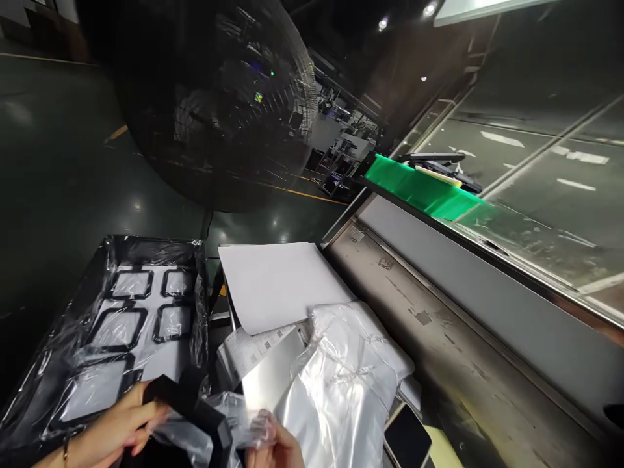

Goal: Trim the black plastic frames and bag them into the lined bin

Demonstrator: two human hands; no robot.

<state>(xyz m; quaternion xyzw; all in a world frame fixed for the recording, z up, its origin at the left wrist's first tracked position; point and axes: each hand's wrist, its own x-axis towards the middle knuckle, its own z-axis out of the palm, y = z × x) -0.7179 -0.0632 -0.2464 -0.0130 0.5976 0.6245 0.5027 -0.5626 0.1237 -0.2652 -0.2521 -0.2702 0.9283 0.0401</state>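
From where I stand, the left hand (117,426) has its grip closed on the upper corner of an angular black frame (199,413), low in front of the person. The right hand (279,448) pinches thin, crinkled clear plastic (251,416) just beside the frame; blur leaves me unsure whether those fingers touch it too. At left, a black box (153,249) lined with glossy film holds more frames (141,318) on white sheeting. Slick, pale plastic bags (336,383) lie at right.

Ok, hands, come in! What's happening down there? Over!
Left hand gripping black frame. Right hand pinching clear plastic. Plastic bunched at frame's edge, partly in the way.
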